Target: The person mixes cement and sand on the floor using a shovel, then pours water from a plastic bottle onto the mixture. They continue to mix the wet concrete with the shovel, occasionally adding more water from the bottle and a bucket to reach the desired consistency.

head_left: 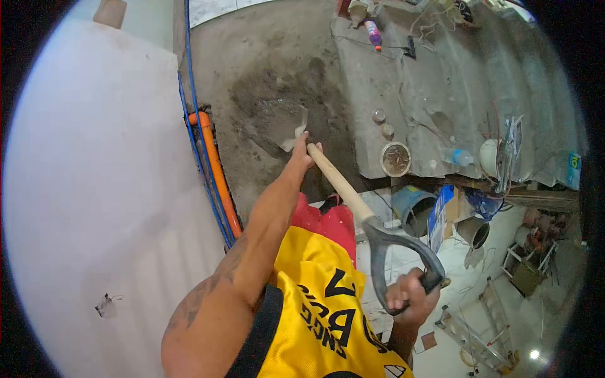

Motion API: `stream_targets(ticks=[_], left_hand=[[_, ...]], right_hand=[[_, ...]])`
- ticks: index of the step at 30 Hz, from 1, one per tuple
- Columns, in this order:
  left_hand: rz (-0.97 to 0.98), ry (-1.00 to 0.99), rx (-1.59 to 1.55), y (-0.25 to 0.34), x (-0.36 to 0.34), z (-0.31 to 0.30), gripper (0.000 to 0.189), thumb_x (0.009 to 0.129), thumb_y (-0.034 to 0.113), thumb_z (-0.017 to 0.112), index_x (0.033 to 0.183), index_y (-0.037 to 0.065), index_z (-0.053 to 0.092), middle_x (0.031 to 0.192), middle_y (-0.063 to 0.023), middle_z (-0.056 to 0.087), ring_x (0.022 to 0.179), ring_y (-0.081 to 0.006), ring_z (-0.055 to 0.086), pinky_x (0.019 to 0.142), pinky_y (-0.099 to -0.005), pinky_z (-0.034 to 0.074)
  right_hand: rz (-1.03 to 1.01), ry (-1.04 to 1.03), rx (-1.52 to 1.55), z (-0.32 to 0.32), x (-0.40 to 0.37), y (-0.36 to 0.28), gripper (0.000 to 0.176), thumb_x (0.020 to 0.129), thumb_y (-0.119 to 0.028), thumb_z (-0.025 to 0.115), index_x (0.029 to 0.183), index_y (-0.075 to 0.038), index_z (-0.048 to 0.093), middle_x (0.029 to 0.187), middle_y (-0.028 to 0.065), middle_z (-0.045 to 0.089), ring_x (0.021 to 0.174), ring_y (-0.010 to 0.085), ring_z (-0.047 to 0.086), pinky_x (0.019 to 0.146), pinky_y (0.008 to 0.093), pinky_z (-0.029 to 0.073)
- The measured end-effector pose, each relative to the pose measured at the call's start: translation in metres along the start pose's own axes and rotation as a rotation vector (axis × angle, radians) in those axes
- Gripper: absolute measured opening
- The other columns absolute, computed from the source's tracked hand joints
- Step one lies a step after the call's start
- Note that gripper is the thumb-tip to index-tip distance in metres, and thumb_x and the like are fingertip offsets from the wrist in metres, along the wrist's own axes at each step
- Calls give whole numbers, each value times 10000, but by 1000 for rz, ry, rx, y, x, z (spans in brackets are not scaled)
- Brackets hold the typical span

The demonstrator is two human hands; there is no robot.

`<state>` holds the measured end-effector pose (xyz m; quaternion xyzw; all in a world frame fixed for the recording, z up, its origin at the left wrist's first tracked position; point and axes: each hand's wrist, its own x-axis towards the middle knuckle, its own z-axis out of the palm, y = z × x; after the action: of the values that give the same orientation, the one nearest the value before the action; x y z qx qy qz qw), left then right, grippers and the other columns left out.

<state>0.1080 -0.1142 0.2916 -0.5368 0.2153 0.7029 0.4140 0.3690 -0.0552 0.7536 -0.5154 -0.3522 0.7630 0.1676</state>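
Observation:
A shovel (340, 184) with a pale wooden shaft and a black D-shaped handle slants across the middle of the view. My left hand (305, 152) is closed around the lower end of its shaft, near the blade. Higher up, my right hand (411, 297) grips the crossbar of the D-handle. Only part of the blade shows beyond my left hand, against a dark, wet, mortar-like patch (268, 116) on the grey floor. Just below the shaft are my red trouser legs and part of one dark shoe.
An orange pipe (215, 170) and blue conduits run along the white wall (94, 157) at left. Corrugated sheeting (441, 82) at right bears a round tub (396, 159), bottles and cables. Buckets (413, 211) stand below it, with a ladder (482, 334) farther right.

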Motion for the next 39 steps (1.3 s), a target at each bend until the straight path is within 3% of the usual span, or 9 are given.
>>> stream_targets(ticks=[10,13,15,17,18,24,27,32,39], left_hand=[[282,269,817,-151,126,-202,136,753,116,661,771,10,579,609,-92,525,517,-232,552,444,-382,434],[1168,-639,2189,-209,117,-287,277,631,287,655,724,35,588,639,-139,573,582,-363,567,530,-448,452],[1006,-745,1835,-271,160,-400,281,689,305,612,761,35,580,644,-125,582,596,-332,580,542,-435,451],[-139,121,973,-325,147,-405,263,695,280,619,765,29,584,648,-123,587,587,-320,580,534,-426,450],[-242,309,838,-334,146,-403,255,698,268,623,767,26,586,651,-122,589,582,-315,580,530,-421,449],[-72,251,913,-270,246,-408,203,717,196,645,778,9,597,664,-118,603,556,-279,578,506,-393,444],[530,-145,1449,-144,316,-375,178,726,159,655,784,0,603,671,-116,610,543,-262,578,494,-380,442],[244,184,1250,18,336,-291,192,797,136,652,745,-37,586,623,-87,567,468,-213,528,411,-361,389],[526,201,960,-12,222,-264,157,793,104,647,764,-17,552,609,-88,545,463,-202,514,417,-346,391]], right_hand=[[104,720,-201,-296,-17,192,227,856,-141,577,1048,-23,550,702,68,478,544,174,451,494,361,418],[190,966,-378,-388,-60,259,212,865,-175,586,1015,-29,555,712,76,494,527,182,443,489,373,412],[210,1119,-612,-456,-106,299,191,873,-202,588,947,-30,554,696,80,502,501,188,444,478,381,412],[227,1223,-916,-522,-158,326,202,881,-229,590,879,-31,553,681,85,510,475,194,444,467,388,412],[235,1252,-1023,-548,-181,337,218,885,-242,590,845,-31,552,673,87,514,461,197,444,462,392,412],[269,1258,-322,-492,-60,378,210,884,-294,578,906,-87,549,619,3,406,488,117,370,430,296,361],[359,903,29,-530,19,499,272,885,-311,592,1021,-75,583,663,7,424,546,142,407,485,326,386],[418,789,52,-336,159,518,220,841,-253,623,949,-69,570,574,11,409,478,142,415,430,334,388],[1005,580,154,-388,154,506,198,876,-231,574,894,-34,572,627,4,459,493,127,421,451,293,407]])
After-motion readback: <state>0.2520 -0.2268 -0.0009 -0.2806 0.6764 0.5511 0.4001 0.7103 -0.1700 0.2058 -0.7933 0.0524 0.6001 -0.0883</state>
